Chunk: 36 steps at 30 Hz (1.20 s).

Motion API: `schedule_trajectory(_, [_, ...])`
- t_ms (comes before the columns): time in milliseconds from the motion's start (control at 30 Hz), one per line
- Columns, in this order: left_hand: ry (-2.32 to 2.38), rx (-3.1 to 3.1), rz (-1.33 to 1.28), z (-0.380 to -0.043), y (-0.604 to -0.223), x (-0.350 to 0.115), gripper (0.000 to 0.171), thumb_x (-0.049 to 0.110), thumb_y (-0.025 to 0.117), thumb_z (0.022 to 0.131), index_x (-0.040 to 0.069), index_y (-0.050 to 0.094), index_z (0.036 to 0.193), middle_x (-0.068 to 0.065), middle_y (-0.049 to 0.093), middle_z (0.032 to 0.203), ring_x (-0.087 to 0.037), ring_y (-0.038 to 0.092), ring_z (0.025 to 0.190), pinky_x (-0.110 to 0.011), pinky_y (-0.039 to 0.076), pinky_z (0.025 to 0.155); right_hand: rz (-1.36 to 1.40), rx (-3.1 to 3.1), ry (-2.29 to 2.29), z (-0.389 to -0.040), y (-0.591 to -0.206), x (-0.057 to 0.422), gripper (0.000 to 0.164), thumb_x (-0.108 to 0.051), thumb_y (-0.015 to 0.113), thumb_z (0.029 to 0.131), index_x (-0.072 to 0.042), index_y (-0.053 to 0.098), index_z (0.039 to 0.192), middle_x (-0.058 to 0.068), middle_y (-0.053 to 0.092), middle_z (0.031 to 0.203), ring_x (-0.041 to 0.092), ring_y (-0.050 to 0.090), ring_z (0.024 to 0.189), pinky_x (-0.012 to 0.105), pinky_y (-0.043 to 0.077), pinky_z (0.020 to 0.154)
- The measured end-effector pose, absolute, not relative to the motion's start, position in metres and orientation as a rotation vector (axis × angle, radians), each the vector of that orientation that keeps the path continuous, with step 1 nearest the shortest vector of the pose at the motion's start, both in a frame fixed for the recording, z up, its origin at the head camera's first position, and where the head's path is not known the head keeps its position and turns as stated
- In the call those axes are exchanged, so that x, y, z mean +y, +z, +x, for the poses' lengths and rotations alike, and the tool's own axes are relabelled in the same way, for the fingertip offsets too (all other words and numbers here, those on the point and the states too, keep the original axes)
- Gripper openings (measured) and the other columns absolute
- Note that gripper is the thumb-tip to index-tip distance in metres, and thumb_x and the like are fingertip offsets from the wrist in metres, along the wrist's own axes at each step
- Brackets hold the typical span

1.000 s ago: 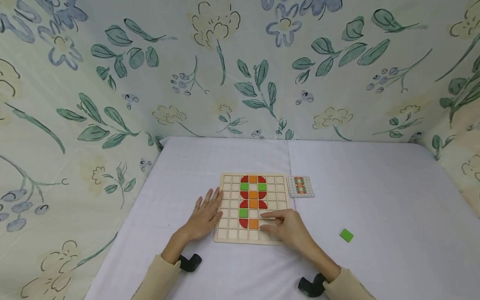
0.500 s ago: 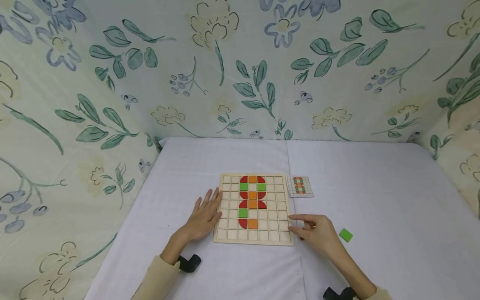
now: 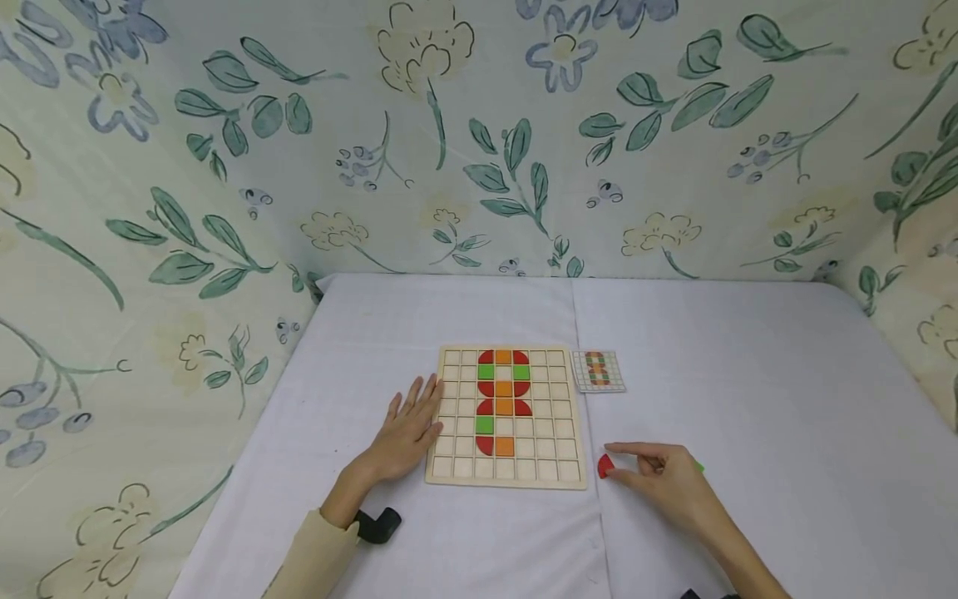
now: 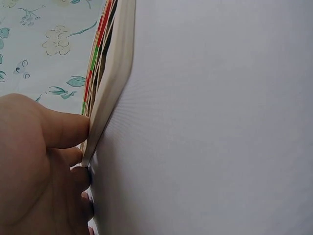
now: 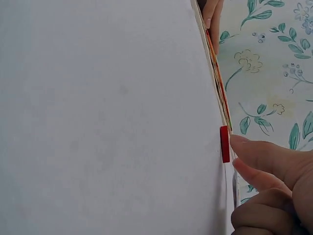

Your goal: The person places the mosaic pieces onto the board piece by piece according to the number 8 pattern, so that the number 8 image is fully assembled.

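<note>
A wooden grid board lies on the white cloth, with red quarter-round, green and orange square tiles set in its middle columns. My left hand rests flat at its left edge, fingers straight; in the left wrist view the thumb meets the board's side. Right of the board, a red quarter-round tile lies between the spread thumb and index finger of my right hand. The thumb tip is right at the tile, while a small gap shows beside the index fingertip. The other right fingers are curled.
A small pattern card lies against the board's upper right side. One green square tile is mostly hidden behind my right hand. A floral curtain hangs behind the table.
My right hand has moved right, off the board and onto the cloth, uncovering the red tile and now covering most of the green one. The left hand stays put.
</note>
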<state>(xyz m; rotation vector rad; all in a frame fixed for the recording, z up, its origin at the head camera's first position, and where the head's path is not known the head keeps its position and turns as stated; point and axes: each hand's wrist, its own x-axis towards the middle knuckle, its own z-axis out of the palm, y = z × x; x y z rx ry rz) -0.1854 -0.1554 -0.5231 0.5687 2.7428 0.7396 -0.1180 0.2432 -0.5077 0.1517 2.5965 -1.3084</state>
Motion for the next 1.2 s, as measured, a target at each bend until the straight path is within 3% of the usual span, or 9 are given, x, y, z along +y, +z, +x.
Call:
schedule_trajectory(333, [0.751,2.736,0.579,-0.187,-0.522,-0.156,0.064,0.025,0.037,0.113,0.006,0.008,0.166,-0.011,0.004,0.176,-0.037,-0.004,0.163,-0.064,-0.001,0.128,0.065,2.578,-1.313,-0.120,-0.516,0.247,0.040,-0.024,0.089,0.081,-0.014,0.080,0.118,-0.007,0.029,0.057,0.003,0.023,0.052,0.017,0.022,0.048])
schedule_trajectory(600, [0.780,2.749,0.581,-0.184,-0.520,-0.155,0.063,0.022,0.040,0.112,0.003,0.012,0.166,-0.015,0.007,0.175,-0.039,-0.001,0.163,-0.065,0.000,0.128,0.117,2.831,-1.219,-0.120,-0.519,0.247,0.029,-0.026,0.093,0.075,-0.015,0.079,0.097,-0.006,0.033,0.057,0.002,0.027,0.053,0.020,0.026,0.049])
schedule_trajectory(767, [0.740,2.733,0.567,-0.186,-0.520,-0.155,0.063,0.025,0.037,0.113,0.006,0.009,0.166,-0.012,0.004,0.176,-0.037,-0.004,0.163,-0.063,-0.001,0.129,0.115,2.846,-1.200,-0.120,-0.519,0.251,0.036,-0.031,0.094,0.075,-0.015,0.077,0.102,-0.007,0.032,0.058,0.001,0.026,0.054,0.021,0.028,0.050])
schedule_trajectory(933, [0.732,2.728,0.570,-0.187,-0.520,-0.155,0.064,0.026,0.037,0.113,0.006,0.008,0.166,-0.011,0.003,0.176,-0.037,-0.004,0.163,-0.063,-0.001,0.129,0.072,2.757,-1.276,-0.119,-0.519,0.256,0.031,-0.026,0.092,0.077,-0.016,0.078,0.104,-0.008,0.029,0.057,0.001,0.024,0.053,0.020,0.026,0.048])
schedule_trajectory(1200, [0.756,2.745,0.566,-0.186,-0.521,-0.154,0.063,0.024,0.039,0.112,0.004,0.012,0.166,-0.014,0.006,0.176,-0.039,-0.002,0.163,-0.064,-0.001,0.128,0.114,2.916,-1.197,-0.119,-0.522,0.252,0.025,-0.031,0.094,0.074,-0.016,0.077,0.086,-0.008,0.036,0.057,0.000,0.032,0.053,0.021,0.031,0.050])
